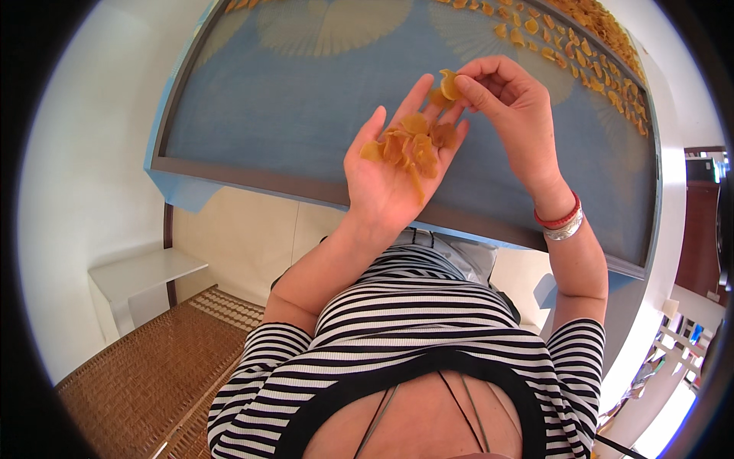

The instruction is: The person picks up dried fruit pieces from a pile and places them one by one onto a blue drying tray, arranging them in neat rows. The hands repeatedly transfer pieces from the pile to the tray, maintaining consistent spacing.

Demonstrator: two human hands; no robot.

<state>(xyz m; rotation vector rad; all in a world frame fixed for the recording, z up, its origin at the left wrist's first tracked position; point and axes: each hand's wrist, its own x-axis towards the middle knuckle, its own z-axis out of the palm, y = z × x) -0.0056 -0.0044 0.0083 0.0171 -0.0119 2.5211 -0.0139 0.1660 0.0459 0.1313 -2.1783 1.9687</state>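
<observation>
My left hand (pixel 390 183) is palm up with its fingers spread, bearing a loose heap of thin, curled amber pieces (pixel 410 146) that look like dried slices. Between the thumb and fingers of my right hand (pixel 510 103) is one curled yellow piece (pixel 450 85), pinched just above the left fingertips. Another piece lies behind it on those fingers. Both hands are over a blue mesh screen (pixel 269 115) in a dark frame (pixel 252 182). Similar pieces (pixel 579 57) lie spread in rows at the screen's far right.
Beyond the frame's far right edge is a dense pile of amber pieces (pixel 602 26). A woven rattan seat (pixel 155 356) stands at lower left, near a small white shelf (pixel 149 272). Blue cloth (pixel 186 192) hangs out under the frame's left corner. A white wall rises at left.
</observation>
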